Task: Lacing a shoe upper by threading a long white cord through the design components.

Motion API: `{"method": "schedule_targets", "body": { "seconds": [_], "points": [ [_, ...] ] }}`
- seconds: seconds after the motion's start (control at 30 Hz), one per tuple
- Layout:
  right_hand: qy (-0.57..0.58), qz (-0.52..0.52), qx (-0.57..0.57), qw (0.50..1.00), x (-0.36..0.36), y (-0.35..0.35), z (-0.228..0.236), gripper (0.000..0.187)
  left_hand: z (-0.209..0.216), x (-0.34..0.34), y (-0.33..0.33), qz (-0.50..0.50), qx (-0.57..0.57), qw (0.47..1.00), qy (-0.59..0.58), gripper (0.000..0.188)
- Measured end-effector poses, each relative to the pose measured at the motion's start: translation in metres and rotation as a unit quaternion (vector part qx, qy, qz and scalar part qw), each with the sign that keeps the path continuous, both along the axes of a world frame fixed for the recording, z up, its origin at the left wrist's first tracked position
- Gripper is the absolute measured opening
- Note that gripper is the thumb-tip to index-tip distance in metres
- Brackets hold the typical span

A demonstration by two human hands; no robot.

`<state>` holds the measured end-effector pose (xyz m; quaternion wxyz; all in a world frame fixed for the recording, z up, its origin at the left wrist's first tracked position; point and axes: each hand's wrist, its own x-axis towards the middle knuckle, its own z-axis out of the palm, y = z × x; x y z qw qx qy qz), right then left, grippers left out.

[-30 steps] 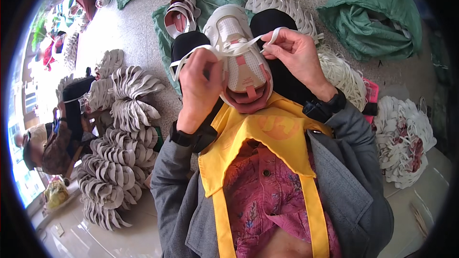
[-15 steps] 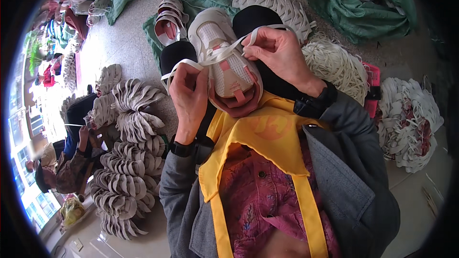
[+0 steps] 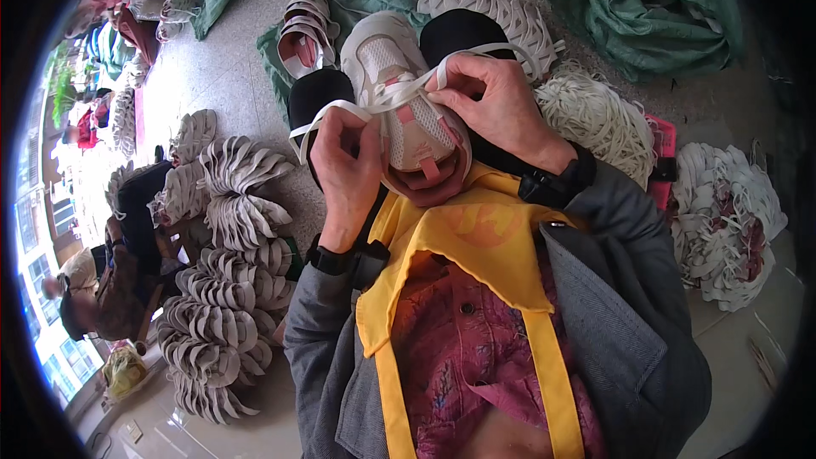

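Note:
Between my knees lies a white sneaker with pink trim, its toe pointing away and its pink-lined opening toward me. A flat white shoelace crosses over its tongue, with an end drawn to each side. My left hand pinches the lace left of the tongue, thumb and forefinger closed. Opposite it, my right hand pinches the lace close to the crossing. A loose length of lace loops behind the right knuckles and over my dark right knee. The shoe's sole is hidden.
Stacked pale shoe parts stand left; more laced shoe parts lie beyond my knees. A heap of white laces, a pink basket and a white-and-red bundle sit right. Green sacks lie farther off. A person sits far left.
My right fingers have come slightly closer to the lace crossing, and the lace behind that hand has shifted. Both hands keep their pinch. The far-left person's raised hand has moved.

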<state>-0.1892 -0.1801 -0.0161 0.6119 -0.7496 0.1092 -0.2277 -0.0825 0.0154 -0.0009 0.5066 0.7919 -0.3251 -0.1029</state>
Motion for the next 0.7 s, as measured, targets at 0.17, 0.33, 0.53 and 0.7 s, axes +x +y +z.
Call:
{"method": "schedule_targets", "body": {
  "seconds": [0.17,0.33,0.53,0.7],
  "points": [
    [0.037,-0.026,-0.040,0.998,-0.002,-0.006,0.000,0.019,-0.003,0.006,0.002,0.010,-0.023,0.997,0.070,0.018],
    [0.019,-0.072,-0.207,0.975,-0.018,0.001,0.020,0.030,0.005,-0.011,-0.003,0.082,-0.017,0.995,-0.047,0.024],
    [0.001,-0.009,-0.278,0.961,-0.019,0.011,0.027,0.035,0.024,-0.019,-0.004,0.014,0.057,0.980,-0.192,0.027],
    [0.036,-0.020,-0.339,0.940,-0.015,0.015,0.022,0.026,0.019,-0.018,-0.005,0.003,0.091,0.958,-0.272,0.022]
  ]
}}
